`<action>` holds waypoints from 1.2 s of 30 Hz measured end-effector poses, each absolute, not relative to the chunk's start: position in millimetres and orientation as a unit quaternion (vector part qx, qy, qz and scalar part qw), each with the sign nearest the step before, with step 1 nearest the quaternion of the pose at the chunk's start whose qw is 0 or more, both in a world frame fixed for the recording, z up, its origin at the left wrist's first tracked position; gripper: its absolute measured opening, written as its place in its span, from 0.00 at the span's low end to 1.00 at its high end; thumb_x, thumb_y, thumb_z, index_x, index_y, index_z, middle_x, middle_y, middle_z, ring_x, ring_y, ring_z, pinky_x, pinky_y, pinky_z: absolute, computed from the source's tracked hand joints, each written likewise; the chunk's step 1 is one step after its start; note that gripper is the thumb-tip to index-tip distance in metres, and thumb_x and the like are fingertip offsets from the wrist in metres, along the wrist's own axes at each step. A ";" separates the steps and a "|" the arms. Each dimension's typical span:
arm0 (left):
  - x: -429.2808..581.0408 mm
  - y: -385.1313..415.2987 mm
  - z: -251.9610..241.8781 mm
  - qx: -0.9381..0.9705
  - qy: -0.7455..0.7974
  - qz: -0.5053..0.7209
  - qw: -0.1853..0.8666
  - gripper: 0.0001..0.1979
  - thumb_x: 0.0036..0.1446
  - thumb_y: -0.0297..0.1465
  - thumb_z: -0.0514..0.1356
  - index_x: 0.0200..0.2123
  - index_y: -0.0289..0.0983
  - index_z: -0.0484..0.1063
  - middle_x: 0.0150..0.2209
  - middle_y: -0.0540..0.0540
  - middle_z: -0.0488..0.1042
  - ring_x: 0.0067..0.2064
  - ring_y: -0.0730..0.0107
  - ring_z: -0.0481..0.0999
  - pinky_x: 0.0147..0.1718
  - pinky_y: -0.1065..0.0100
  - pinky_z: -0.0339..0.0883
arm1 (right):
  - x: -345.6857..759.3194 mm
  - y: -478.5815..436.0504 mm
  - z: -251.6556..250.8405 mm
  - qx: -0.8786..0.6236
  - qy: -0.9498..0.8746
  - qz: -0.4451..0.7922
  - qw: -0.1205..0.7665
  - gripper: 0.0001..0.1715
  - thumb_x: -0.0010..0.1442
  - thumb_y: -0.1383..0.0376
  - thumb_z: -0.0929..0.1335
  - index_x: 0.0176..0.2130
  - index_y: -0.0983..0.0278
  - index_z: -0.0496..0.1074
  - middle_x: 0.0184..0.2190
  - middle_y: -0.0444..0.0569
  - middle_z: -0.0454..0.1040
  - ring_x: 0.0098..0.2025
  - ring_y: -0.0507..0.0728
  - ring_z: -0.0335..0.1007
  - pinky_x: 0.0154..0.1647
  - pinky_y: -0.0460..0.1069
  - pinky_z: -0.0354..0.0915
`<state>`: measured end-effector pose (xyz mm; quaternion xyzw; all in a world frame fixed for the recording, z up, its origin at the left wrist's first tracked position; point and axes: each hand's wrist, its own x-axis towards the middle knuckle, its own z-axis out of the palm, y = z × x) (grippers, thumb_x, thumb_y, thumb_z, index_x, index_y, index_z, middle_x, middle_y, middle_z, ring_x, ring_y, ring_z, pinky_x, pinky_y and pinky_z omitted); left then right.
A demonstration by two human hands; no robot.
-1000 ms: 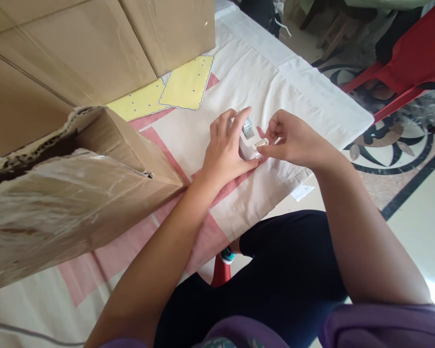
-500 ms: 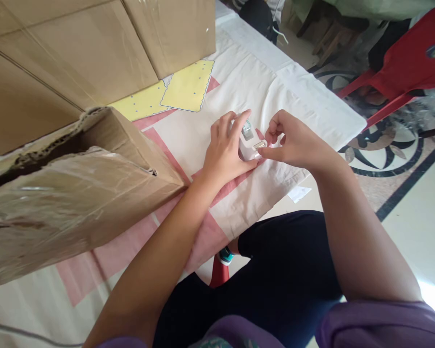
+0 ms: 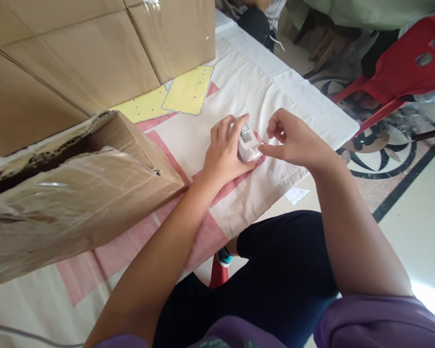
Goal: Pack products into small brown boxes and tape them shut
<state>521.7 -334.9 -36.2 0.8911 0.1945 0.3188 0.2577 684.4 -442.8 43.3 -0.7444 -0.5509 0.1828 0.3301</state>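
Note:
A small white box (image 3: 247, 137) with a printed or clear panel on its upper face rests on the cloth-covered table. My left hand (image 3: 224, 144) is wrapped around its left side, fingers over the far end and thumb along the near end. My right hand (image 3: 284, 137) is at the box's right end. Its thumb presses on the end near a pale tan strip, while the other fingers are curled, apart from the thumb and off the box.
Large taped cartons (image 3: 87, 58) are stacked at the far left. Nearer stands an opened, torn carton (image 3: 94, 203). Yellow dotted paper sheets (image 3: 190, 92) lie by the stack. Off the table's right edge is a red plastic chair (image 3: 402, 72); a paper scrap (image 3: 296, 195) lies on the floor.
My right fingers have drawn away from the box's end, leaving the thumb against it. The tan strip shows less than before. My left hand keeps its hold; the view has shifted slightly.

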 end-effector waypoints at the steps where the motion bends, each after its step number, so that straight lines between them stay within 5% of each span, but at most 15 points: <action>1: 521.4 -335.3 -35.8 0.891 0.196 0.317 0.258 0.46 0.55 0.48 0.70 0.69 0.48 0.49 0.66 0.36 0.55 0.70 0.38 0.54 0.65 0.40 0.58 | 681.0 -442.4 43.7 -0.739 -0.556 0.193 0.328 0.20 0.47 0.69 0.76 0.34 0.61 0.62 0.29 0.42 0.63 0.31 0.52 0.57 0.32 0.49 0.55; 20: 520.6 -338.9 -32.6 0.885 0.205 0.317 0.271 0.48 0.53 0.42 0.72 0.70 0.48 0.49 0.67 0.37 0.55 0.69 0.39 0.54 0.63 0.40 0.61 | 672.6 -436.3 42.7 -0.739 -0.532 0.251 0.329 0.20 0.44 0.73 0.73 0.35 0.61 0.63 0.31 0.43 0.66 0.31 0.52 0.58 0.31 0.49 0.55; 36: 522.7 -342.6 -26.8 0.881 0.217 0.326 0.264 0.48 0.50 0.39 0.72 0.70 0.42 0.52 0.66 0.35 0.59 0.66 0.40 0.57 0.59 0.45 0.65 | 696.7 -437.8 42.9 -0.783 -0.497 0.253 0.275 0.24 0.45 0.61 0.78 0.37 0.62 0.66 0.33 0.43 0.68 0.34 0.53 0.62 0.32 0.48 0.57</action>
